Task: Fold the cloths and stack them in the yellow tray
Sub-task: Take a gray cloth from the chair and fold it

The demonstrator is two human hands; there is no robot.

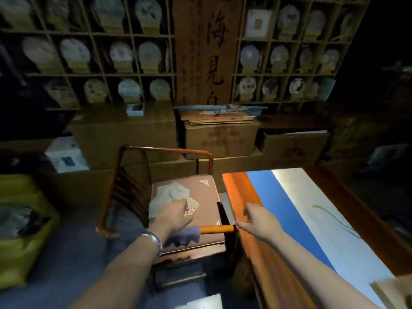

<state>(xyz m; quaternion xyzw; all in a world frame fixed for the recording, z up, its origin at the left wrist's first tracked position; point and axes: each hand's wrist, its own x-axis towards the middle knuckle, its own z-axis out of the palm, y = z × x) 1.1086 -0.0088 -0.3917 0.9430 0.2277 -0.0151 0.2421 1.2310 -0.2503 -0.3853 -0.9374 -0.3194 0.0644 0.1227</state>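
A crumpled pale grey cloth [169,197] lies on the brown seat cushion of a wooden chair [207,210]. My left hand [172,216] is closed on the near edge of that cloth. A purple-blue cloth [185,237] hangs over the cushion's front edge beside my left wrist. My right hand [256,221] hovers over the edge of the wooden table [263,264] with its fingers loosely spread and nothing in them. No yellow tray shows clearly; the frame is dim and blurred.
A blue and white mat [312,215] covers the table at right. The chair's orange armrests [217,229] frame the seat. Cardboard boxes [220,134] stand behind it, below shelves of round wrapped discs. A yellow-green bag or bin [20,226] sits on the floor at left.
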